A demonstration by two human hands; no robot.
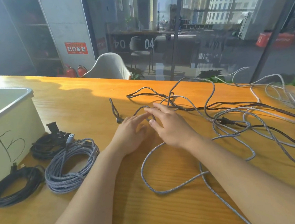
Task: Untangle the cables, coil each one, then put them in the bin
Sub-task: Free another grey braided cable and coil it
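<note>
At the left edge of the frame stands a pale cream rectangular plastic bin point(10, 127) with a grey rim and a hand-drawn "5" on its front wall; its inside is not visible from this angle, so what it holds cannot be told. Three coiled cables lie on the orange wooden table point(74, 104) just beside the bin: a black coil with a black plug point(47, 145) touching the bin's lower right corner, a second black coil point(16, 186) at the lower left, and a grey braided coil with a silver USB plug point(71, 165) between them and the forearms. Across the centre and right of the frame sprawls a loose tangle of uncoiled cables point(224, 119), grey braided, dark and pale strands crossing one another; their number cannot be counted. Two bare hands meet at the centre of the frame. The left hand point(130, 133) has its fingers stretched forward and close together, touching a dark braided strand point(141, 109). The right hand point(169, 122) lies over it, fingers straight and slightly spread, thumb apart, resting on the same strand. A pale chair point(108, 66) stands beyond the table's far edge.
</note>
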